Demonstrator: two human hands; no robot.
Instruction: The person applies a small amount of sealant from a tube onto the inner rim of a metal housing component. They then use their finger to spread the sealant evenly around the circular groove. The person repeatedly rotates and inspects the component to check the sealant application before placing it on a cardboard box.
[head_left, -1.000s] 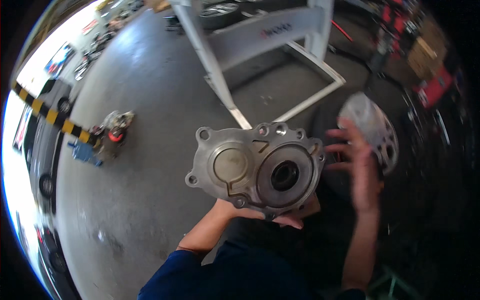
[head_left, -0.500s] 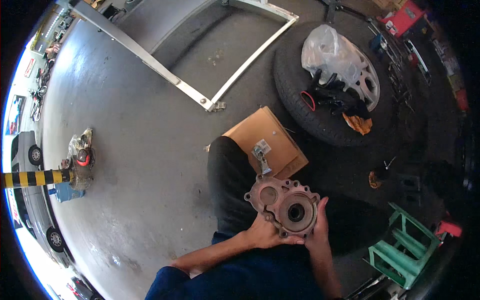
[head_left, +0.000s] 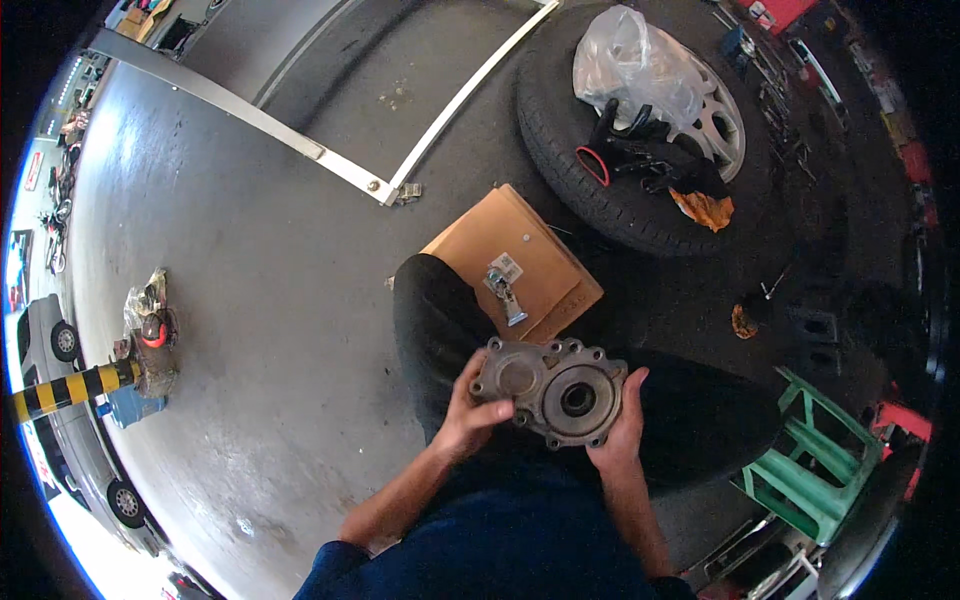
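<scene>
A grey metal gear housing [head_left: 583,403], with bolt lugs round its edge and a dark round bore, is held over my lap between both hands. My left hand [head_left: 474,415] grips its left end, the thumb lying over the face and the fingers behind. On the other end, my right hand [head_left: 622,425] is wrapped round the edge with its thumb up along the side. The fingers under the housing are hidden. Just beyond it, a flat cardboard sheet [head_left: 550,265] carries a small clear packet of metal parts [head_left: 507,298].
A wheel with tyre [head_left: 545,130] lies ahead, bearing a plastic bag [head_left: 635,65] and black gloves [head_left: 665,160]. A white metal frame [head_left: 340,165] stands ahead left. A green stool [head_left: 810,465] is at the right, a striped post [head_left: 75,392] far left.
My left hand has moved from beneath the housing to its left end, with the thumb now on the face. The housing has tilted and its face looks greyer. The whole view has shifted slightly.
</scene>
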